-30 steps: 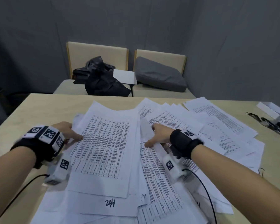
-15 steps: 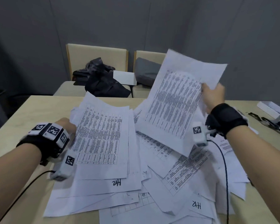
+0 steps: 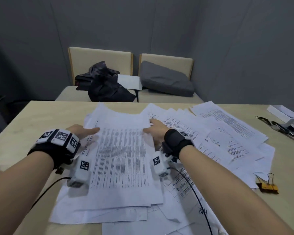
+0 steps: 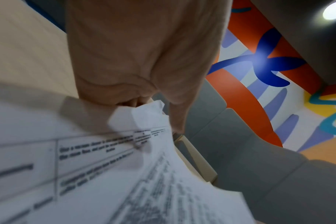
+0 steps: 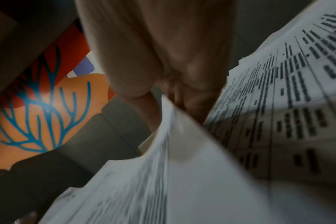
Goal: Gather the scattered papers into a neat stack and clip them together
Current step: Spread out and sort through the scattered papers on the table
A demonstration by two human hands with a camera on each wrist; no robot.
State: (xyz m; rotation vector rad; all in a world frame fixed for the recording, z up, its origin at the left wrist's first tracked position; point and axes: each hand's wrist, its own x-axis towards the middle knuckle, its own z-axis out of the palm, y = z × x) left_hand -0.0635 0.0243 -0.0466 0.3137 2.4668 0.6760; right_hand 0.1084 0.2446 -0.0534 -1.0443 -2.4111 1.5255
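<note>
A stack of printed papers (image 3: pixel 122 158) lies in the middle of the table (image 3: pixel 32 119). My left hand (image 3: pixel 92 130) holds the stack's left edge, thumb on top; in the left wrist view a crumpled paper corner (image 4: pixel 146 110) sits between thumb and curled fingers. My right hand (image 3: pixel 151 128) pinches the right edge of the top sheet, and the right wrist view shows that sheet (image 5: pixel 182 166) running up between thumb and fingers. More loose papers (image 3: pixel 219 133) fan out to the right. Yellow binder clips (image 3: pixel 268 187) lie at the right beside the papers.
A white box (image 3: pixel 282 112) and black straps (image 3: pixel 275 126) lie at the table's far right. Behind the table stand two chairs with a black bag (image 3: pixel 107 87) and a grey cushion (image 3: pixel 166 80). Cables trail from both wrist cameras across the papers.
My right hand lifted a sheet from the right-hand spread, swung it left and brought it down onto the middle stack. My left hand stayed at the stack's left edge.
</note>
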